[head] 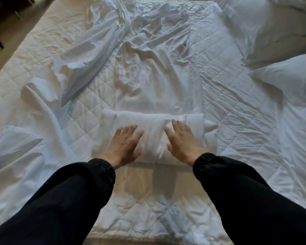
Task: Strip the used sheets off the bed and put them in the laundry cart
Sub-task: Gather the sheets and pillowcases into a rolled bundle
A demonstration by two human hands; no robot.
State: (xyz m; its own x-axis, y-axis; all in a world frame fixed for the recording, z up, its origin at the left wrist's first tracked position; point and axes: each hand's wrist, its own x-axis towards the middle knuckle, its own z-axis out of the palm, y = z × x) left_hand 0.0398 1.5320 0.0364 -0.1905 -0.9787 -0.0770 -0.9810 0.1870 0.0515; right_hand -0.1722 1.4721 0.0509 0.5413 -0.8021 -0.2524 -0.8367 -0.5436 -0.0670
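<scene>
Item 1: sheet [148,68], white, creased, a strip running from 12 o'clock down mid-bed. Its near end is wound into a roll [131,119] at centre, lying crosswise. Item 2: L hand [125,144], palm down on the roll's 7 o'clock side, fingers straight & spread, gripping nothing. Item 3: R hand [182,140], same pose on the 5 o'clock side. Both are blurred, so fingertip detail is approx. Prob. reason for flat palms: press air out & keep the roll tight so it carries as one compact bundle. Item 4: loose folds [88,55], bunched at 10–11 o'clock, not yet gathered. Item 5: quilted pad [228,103], bare at 3 o'clock where the sheet is off. Item 6: two pillows [290,82] at 1–2 o'clock, set aside, likely to free the sheet. Cart: not in frame. Est.: stripping part-done, carting not begun.
</scene>
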